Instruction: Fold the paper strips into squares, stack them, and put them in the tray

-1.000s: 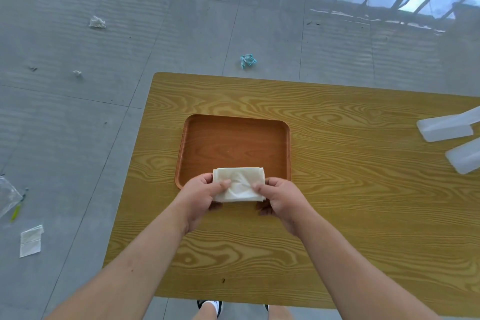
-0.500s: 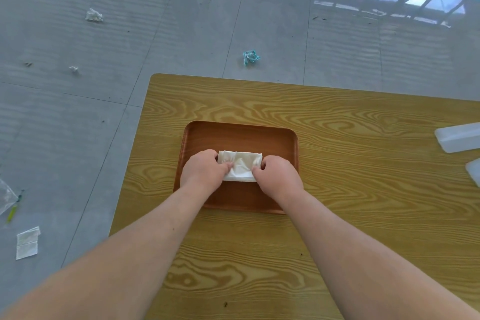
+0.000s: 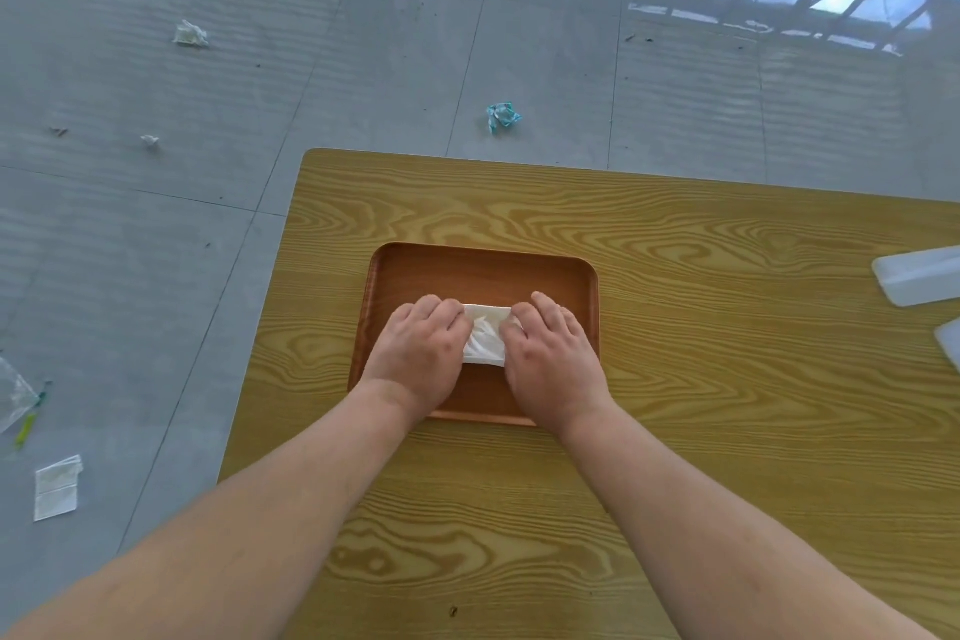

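A white stack of folded paper squares (image 3: 485, 335) lies inside the brown wooden tray (image 3: 483, 265) on the table. My left hand (image 3: 418, 353) covers the stack's left end and my right hand (image 3: 548, 359) covers its right end. Both hands lie palm down with fingers curled over the paper. Only the middle strip of the stack shows between them.
The tray sits near the left side of the wood-grain table (image 3: 727, 379). Two white plastic containers (image 3: 919, 281) lie at the table's right edge. Paper scraps (image 3: 501, 115) and a folded sheet (image 3: 57, 486) litter the grey floor beyond and left of the table.
Both hands carried the folded stack forward from the table's near side into the tray and set it down; they now press closer together over it.
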{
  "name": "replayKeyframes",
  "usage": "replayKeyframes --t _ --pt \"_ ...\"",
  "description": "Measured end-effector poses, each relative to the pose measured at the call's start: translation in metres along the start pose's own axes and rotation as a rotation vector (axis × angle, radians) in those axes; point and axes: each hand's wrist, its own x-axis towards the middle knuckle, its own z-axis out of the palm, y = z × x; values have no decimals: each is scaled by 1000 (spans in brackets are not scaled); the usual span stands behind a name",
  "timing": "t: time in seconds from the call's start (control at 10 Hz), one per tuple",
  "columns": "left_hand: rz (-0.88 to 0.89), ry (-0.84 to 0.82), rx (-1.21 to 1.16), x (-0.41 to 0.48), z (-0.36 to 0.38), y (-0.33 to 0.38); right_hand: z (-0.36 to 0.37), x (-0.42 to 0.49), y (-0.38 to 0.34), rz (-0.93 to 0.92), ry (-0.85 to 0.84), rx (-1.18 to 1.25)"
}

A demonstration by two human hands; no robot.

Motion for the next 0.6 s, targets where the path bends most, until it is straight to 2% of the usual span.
replayKeyframes --t 0.1,0.2,0.3,0.4,0.6 --pt "-37 -135 -77 -19 1 0 1 -15 2 -30 -154 -12" --pt "-86 -436 -79 -27 1 1 3 -23 1 9 -335 29" --pt "-77 -544 -13 -20 -12 3 -6 -21 0 26 -443 12" --pt "-139 -561 3 -9 -41 9 -31 -12 -6 63 -427 26" --pt "-240 -16 -28 31 -173 29 -159 7 -8 175 95 130"
